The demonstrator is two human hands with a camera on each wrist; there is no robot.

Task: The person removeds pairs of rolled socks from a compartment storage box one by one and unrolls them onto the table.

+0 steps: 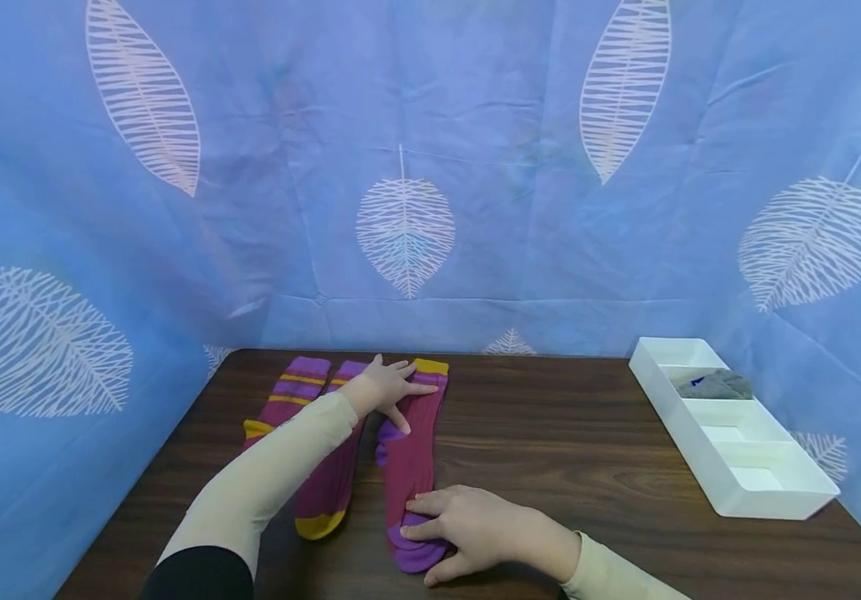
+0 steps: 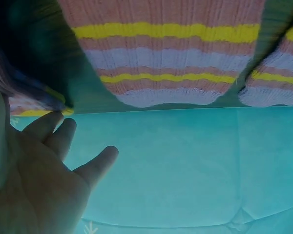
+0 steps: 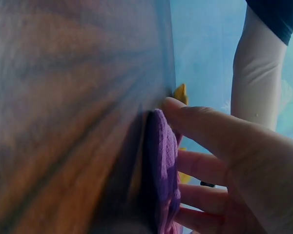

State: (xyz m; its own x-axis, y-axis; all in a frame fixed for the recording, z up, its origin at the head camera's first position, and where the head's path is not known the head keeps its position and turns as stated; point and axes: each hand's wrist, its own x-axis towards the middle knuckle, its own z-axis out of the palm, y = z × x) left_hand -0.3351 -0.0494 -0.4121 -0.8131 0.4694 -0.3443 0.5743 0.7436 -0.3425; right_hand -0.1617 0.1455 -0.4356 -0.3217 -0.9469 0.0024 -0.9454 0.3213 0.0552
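— Maroon wool under both palms, that's what I've got. My left hand (image 1: 383, 388) lies flat, fingers straight, on the cuff end of the right-hand sock (image 1: 409, 467), up by its yellow band.

— And the other hand?

— My right hand (image 1: 471, 527) is down at the purple toe; thumb and fingers look curled round the toe, pinching it just off the table (image 1: 588, 450). From the wrist view the purple knit sits between my thumb and fingers.

— Where are the others?

— Two more socks (image 1: 310, 433) of the same stripes lie just beside it on the left, flat on the wood. A white tray (image 1: 730, 467) stands well apart at the right, something grey in its far compartment.

— So what stage is this?

— I'd judge I'm smoothing this sock and starting a fold. Next calls for holding the cuff pinned while lifting the toe toward it, keeping the edges lined up.
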